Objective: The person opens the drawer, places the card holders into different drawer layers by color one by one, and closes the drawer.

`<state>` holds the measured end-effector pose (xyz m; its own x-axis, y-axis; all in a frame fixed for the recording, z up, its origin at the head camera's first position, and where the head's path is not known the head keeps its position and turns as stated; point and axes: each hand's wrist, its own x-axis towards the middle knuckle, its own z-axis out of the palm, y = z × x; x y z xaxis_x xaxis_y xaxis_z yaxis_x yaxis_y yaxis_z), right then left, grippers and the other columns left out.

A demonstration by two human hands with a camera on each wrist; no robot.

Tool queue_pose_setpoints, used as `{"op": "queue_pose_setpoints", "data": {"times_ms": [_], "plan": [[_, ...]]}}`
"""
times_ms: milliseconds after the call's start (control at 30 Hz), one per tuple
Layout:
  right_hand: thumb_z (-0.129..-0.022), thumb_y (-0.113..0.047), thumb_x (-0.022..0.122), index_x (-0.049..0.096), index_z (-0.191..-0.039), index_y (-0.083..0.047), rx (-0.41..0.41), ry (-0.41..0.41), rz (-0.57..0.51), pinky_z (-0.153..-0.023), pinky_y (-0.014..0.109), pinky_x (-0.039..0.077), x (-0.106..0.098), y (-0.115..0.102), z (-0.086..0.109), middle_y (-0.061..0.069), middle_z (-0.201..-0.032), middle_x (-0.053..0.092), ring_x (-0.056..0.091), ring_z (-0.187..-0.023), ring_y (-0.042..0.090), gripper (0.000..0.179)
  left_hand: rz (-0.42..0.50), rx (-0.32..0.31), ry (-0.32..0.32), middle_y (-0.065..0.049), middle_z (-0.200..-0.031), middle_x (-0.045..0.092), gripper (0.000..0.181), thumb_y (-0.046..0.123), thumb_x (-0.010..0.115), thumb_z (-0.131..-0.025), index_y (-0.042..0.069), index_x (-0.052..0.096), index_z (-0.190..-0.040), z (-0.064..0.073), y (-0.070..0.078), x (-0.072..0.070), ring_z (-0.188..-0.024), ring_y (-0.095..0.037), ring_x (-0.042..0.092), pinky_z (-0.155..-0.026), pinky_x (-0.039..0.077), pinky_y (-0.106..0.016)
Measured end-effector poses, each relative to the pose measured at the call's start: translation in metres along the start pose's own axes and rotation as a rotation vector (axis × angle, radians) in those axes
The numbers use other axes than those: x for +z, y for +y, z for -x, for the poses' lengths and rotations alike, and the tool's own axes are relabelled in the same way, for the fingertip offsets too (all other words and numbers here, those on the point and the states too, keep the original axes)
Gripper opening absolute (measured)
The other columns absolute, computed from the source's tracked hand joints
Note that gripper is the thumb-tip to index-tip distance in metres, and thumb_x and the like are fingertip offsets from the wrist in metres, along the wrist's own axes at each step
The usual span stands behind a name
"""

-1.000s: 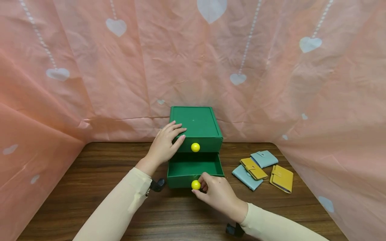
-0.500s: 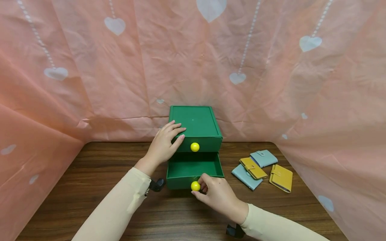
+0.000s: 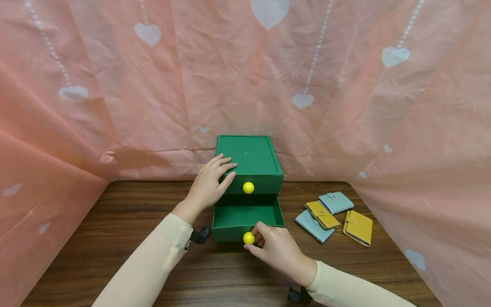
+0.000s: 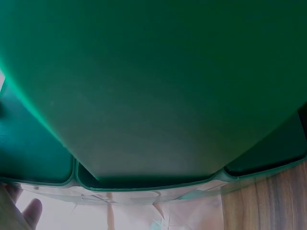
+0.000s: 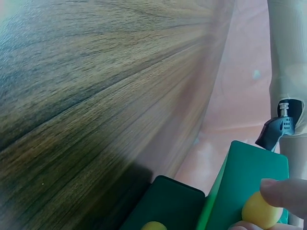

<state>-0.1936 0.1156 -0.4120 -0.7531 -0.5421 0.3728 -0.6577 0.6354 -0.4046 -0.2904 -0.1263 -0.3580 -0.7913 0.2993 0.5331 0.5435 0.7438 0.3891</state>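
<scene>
A green two-drawer cabinet (image 3: 247,154) stands at the back middle of the table. Its lower drawer (image 3: 230,233) is pulled out and shows a bare green inside; the upper drawer (image 3: 266,184) is closed. My left hand (image 3: 207,183) rests on the cabinet's top left edge with its fingers spread. With thumb and fingers my right hand (image 3: 278,249) pinches the yellow round knob (image 3: 248,238) of the lower drawer. The right wrist view also shows fingers around that knob (image 5: 261,211). Green cabinet side (image 4: 153,96) fills most of the left wrist view.
Right of the cabinet lie two light blue card holders (image 3: 336,202) and two yellow ones (image 3: 358,228), some overlapping. The dark wooden table (image 3: 145,213) is enclosed by a pink curtain (image 3: 230,85) with pale hearts, close behind the cabinet.
The right hand has drawn the lower drawer very slightly further out toward the person. The left hand stays on the cabinet top.
</scene>
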Motion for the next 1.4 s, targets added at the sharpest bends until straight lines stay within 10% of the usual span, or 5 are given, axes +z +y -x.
{"op": "queue_pose_setpoints", "data": {"times_ms": [833,1400], "plan": [[-0.088,-0.025,0.079,0.070,-0.093,-0.018,0.113,-0.141,-0.060,-0.063,0.021,0.052,-0.034,-0.010,-0.009,-0.013,-0.080,0.065,0.060,-0.070,0.002,0.013,-0.006,0.014,0.018,-0.003,-0.150,0.050,0.042,0.043,0.048,-0.105,0.021,0.062,-0.138,0.000,-0.002,0.002,-0.149,-0.023,0.027,-0.115,0.022,-0.064],[-0.089,-0.023,0.078,0.072,-0.094,-0.017,0.189,-0.014,-0.123,-0.066,0.025,0.054,-0.081,0.001,-0.012,-0.013,-0.080,0.067,0.062,-0.071,0.004,0.010,-0.018,0.005,0.007,-0.002,-0.150,0.049,0.042,0.043,0.046,-0.106,0.022,0.061,-0.139,0.000,-0.001,0.003,-0.149,-0.021,0.026,-0.115,0.022,-0.064]]}}
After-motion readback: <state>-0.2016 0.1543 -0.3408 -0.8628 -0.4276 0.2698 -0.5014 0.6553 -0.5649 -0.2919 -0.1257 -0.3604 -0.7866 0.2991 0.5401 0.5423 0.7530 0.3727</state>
